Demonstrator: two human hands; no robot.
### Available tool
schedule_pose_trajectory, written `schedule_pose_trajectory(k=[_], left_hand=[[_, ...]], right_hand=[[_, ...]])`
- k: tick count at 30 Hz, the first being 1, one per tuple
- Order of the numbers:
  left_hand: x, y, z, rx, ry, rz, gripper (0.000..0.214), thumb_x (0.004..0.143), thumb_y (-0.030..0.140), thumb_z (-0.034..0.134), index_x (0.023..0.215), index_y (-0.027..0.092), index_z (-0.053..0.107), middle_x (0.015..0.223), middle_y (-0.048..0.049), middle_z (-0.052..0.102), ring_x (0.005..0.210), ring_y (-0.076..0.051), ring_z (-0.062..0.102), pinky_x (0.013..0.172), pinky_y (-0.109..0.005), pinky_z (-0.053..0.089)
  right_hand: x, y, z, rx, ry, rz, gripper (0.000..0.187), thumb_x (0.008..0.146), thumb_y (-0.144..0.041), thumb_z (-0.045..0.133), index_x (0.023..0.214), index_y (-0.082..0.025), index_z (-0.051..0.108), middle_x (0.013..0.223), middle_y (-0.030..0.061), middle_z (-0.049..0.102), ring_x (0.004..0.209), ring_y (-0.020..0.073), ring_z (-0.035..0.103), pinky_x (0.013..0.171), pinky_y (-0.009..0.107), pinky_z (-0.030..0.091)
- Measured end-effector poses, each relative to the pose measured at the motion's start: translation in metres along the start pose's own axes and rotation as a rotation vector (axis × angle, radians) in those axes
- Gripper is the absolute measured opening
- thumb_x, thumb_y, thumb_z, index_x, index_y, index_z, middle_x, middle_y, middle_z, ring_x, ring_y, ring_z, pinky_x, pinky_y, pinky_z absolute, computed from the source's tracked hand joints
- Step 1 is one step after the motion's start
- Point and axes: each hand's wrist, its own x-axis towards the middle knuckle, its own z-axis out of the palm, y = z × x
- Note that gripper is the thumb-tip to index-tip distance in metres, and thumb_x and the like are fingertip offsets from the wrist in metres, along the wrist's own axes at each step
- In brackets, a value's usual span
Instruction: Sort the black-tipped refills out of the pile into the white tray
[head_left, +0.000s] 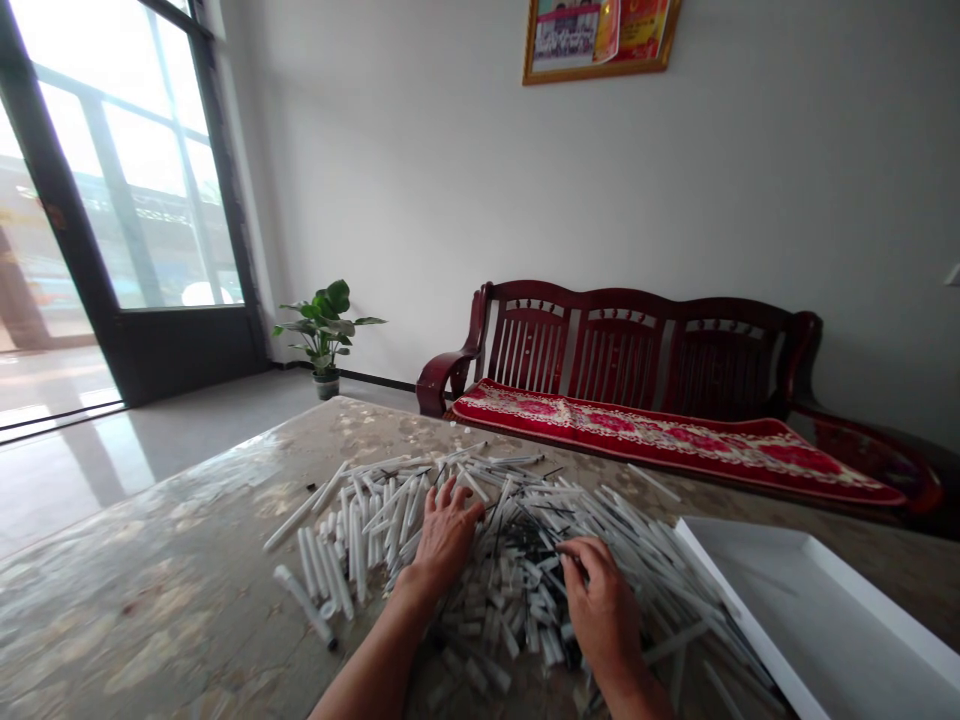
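"Where were the hands?"

"Both were down at the heap of slim white plastic tubes mixed with thin black rods (487, 600), which lay under and between them. The left hand (446, 535) rested open on it, fingers spread."

"And the right hand (600, 600)?"

"It curled over the heap's right side with its fingers bunched, though nobody could tell whether it gripped a tube."

"What carried all this?"

"A mottled, stone-patterned counter (150, 610)."

"Any container?"

"A shallow rectangular white tray (825, 580) sat just right of the right hand, with tubes from the heap lying against its near wall. Its smooth white inner floor was in full view."
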Motion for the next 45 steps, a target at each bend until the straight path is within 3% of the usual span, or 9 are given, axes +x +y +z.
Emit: schedule_pose_trajectory(k=[5, 12, 18, 23, 26, 29, 37, 45], left_hand=[[0.0, -0.003, 0.004, 0.001, -0.018, 0.018, 0.034, 0.088, 0.012, 0.05, 0.104, 0.031, 0.074, 0.136, -0.0085, 0.059, 0.144, -0.036, 0.032, 0.113, -0.063, 0.023], [0.0, -0.003, -0.002, -0.017, 0.024, 0.026, 0.029, 0.086, 0.011, 0.056, 0.103, 0.028, 0.071, 0.125, -0.0067, 0.065, 0.14, -0.035, 0.039, 0.115, -0.061, 0.023], [0.004, -0.001, -0.004, -0.116, 0.25, 0.043, 0.018, 0.085, 0.014, 0.064, 0.099, 0.024, 0.068, 0.121, -0.0069, 0.067, 0.137, -0.032, 0.042, 0.117, -0.056, 0.026], [0.003, 0.013, -0.005, -0.252, 0.406, 0.247, 0.012, 0.089, 0.014, 0.06, 0.097, 0.023, 0.064, 0.112, -0.0061, 0.069, 0.126, -0.027, 0.053, 0.113, -0.051, 0.037], [-0.004, 0.031, -0.005, -0.333, 0.376, 0.39, 0.009, 0.092, 0.015, 0.059, 0.097, 0.022, 0.061, 0.094, -0.0032, 0.069, 0.095, -0.02, 0.066, 0.096, -0.039, 0.05], [-0.013, 0.049, -0.005, -0.366, 0.336, 0.494, 0.003, 0.094, 0.021, 0.058, 0.094, 0.021, 0.061, 0.086, -0.0022, 0.068, 0.079, -0.017, 0.065, 0.076, -0.029, 0.053], [-0.021, 0.06, -0.004, -0.365, 0.345, 0.569, 0.011, 0.098, 0.027, 0.053, 0.097, 0.022, 0.063, 0.086, -0.0024, 0.069, 0.074, -0.015, 0.064, 0.068, -0.025, 0.047], [-0.017, 0.058, -0.005, -0.132, 0.311, 0.478, 0.023, 0.096, 0.038, 0.055, 0.084, 0.022, 0.065, 0.071, -0.0008, 0.066, 0.065, -0.018, 0.062, 0.061, -0.028, 0.039]], right_hand=[[0.0, -0.009, -0.001, 0.025, 0.015, 0.028, 0.023, 0.093, -0.027, 0.047, 0.09, -0.023, 0.07, 0.093, 0.0064, 0.072, 0.089, 0.0201, 0.069, 0.081, 0.031, 0.053], [0.0, -0.009, -0.002, 0.048, 0.006, 0.033, 0.024, 0.092, -0.028, 0.047, 0.089, -0.022, 0.07, 0.092, 0.0075, 0.073, 0.088, 0.0207, 0.07, 0.076, 0.03, 0.054], [0.001, -0.007, -0.001, 0.071, 0.034, 0.059, 0.025, 0.093, -0.031, 0.047, 0.09, -0.023, 0.071, 0.092, 0.0075, 0.073, 0.089, 0.0211, 0.069, 0.079, 0.031, 0.055], [0.002, -0.012, -0.003, 0.112, 0.024, 0.054, 0.033, 0.095, -0.044, 0.046, 0.092, -0.023, 0.071, 0.092, 0.0076, 0.074, 0.087, 0.0211, 0.07, 0.078, 0.03, 0.054], [0.001, -0.024, -0.007, 0.116, -0.023, 0.124, 0.04, 0.098, -0.05, 0.041, 0.086, -0.024, 0.069, 0.08, 0.0044, 0.074, 0.074, 0.0202, 0.069, 0.068, 0.027, 0.051], [0.001, -0.034, -0.011, 0.121, -0.103, 0.19, 0.049, 0.1, -0.054, 0.034, 0.074, -0.024, 0.062, 0.06, 0.0004, 0.065, 0.056, 0.018, 0.061, 0.055, 0.026, 0.043], [0.003, -0.027, -0.007, 0.168, -0.133, 0.217, 0.046, 0.098, -0.052, 0.04, 0.066, -0.023, 0.055, 0.055, -0.0038, 0.056, 0.052, 0.014, 0.05, 0.052, 0.023, 0.036], [0.01, -0.019, -0.012, 0.281, -0.092, 0.164, 0.027, 0.091, -0.042, 0.053, 0.083, -0.022, 0.069, 0.071, 0.0009, 0.07, 0.065, 0.0175, 0.064, 0.063, 0.023, 0.049]])
